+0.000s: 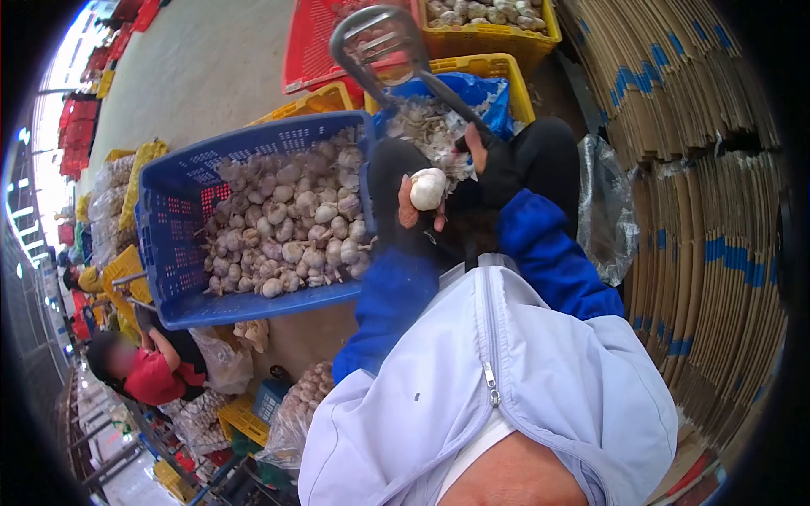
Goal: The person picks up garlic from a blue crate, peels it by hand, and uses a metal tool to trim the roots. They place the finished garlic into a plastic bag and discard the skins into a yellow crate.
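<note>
My left hand (408, 207), in a dark covering that leaves the fingertips bare, is closed around a whitish garlic bulb (428, 187) above my lap. Just to the upper right, my right hand (477, 152) has its fingers curled round a small dark object that I cannot make out. Beyond both hands, a blue plastic bag (496, 94) lines a yellow crate and holds papery garlic skins (419, 126). Beside my left leg is a blue crate (164, 244) with many loose garlic bulbs (291, 223).
A grey metal frame (342, 38) rises over the skins. A red crate (308, 51) and a yellow crate (506, 44) of garlic stand beyond. Stacked flat cardboard (709, 253) lines the right side. A person in a red top (156, 375) sits at left among bags.
</note>
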The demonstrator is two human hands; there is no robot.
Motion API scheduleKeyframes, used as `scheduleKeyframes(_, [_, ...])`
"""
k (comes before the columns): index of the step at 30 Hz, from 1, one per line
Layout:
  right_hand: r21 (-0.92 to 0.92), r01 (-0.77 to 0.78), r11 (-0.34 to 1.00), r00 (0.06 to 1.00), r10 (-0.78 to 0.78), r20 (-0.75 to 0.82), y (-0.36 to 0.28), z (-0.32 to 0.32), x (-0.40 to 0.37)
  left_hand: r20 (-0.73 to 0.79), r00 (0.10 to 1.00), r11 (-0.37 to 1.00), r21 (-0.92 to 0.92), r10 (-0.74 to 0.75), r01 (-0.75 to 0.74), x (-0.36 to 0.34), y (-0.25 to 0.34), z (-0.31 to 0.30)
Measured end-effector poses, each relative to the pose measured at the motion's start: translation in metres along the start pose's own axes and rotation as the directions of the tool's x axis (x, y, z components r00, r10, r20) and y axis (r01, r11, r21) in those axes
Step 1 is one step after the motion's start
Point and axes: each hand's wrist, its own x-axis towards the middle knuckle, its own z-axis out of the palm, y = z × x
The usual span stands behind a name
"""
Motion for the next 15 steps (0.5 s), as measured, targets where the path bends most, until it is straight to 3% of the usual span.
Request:
scheduleKeyframes(1, [-0.349, 0.296, 0.889, 0.946, -0.324, -0.023, -0.001, 0.001, 0.000, -0.024, 0.999, 0.998, -0.064, 0.022, -0.023, -0.001, 0.003, -0.002])
scheduleKeyframes(2, [-0.638, 0.502, 0.584, 0.792, -0.607, 0.068, -0.002, 0.003, -0.001, -0.050, 0.998, 0.991, -0.128, 0.043, -0.049, -0.003, 0.005, -0.004])
scheduleKeyframes(3, [-0.806, 0.571, 0.155, 0.566, -0.786, 0.249, -0.004, 0.009, -0.004, -0.029, 0.998, 0.978, -0.200, 0.047, -0.052, -0.004, 0.007, -0.005])
scheduleKeyframes(4, [-0.548, 0.626, 0.555, 0.761, -0.587, 0.276, -0.015, 0.019, -0.018, -0.147, 0.981, 0.991, -0.032, 0.125, -0.131, -0.006, -0.001, 0.000])
scheduleKeyframes(5, [-0.227, 0.454, 0.862, 0.850, -0.342, 0.400, -0.033, 0.031, -0.041, -0.228, 0.957, 0.983, 0.076, 0.178, -0.165, -0.006, -0.008, 0.005])
scheduleKeyframes(7, [0.049, 0.408, 0.912, 0.774, -0.374, 0.510, -0.007, 0.058, -0.055, -0.354, 0.888, 0.939, 0.282, 0.293, -0.197, -0.008, -0.018, 0.019])
scheduleKeyframes(11, [-0.231, 0.460, 0.857, 0.887, -0.431, 0.166, 0.023, 0.064, -0.042, -0.412, 0.851, 0.914, 0.368, 0.325, -0.171, -0.009, -0.021, 0.031])
scheduleKeyframes(14, [-0.129, 0.159, 0.979, 0.984, -0.148, 0.097, 0.009, 0.058, -0.040, -0.353, 0.922, 0.976, 0.195, 0.157, -0.092, -0.016, -0.012, 0.043])
scheduleKeyframes(15, [0.081, -0.005, 0.997, 0.997, -0.001, 0.077, 0.002, 0.059, -0.042, -0.278, 0.958, 0.995, 0.087, 0.073, -0.051, -0.016, -0.010, 0.044])
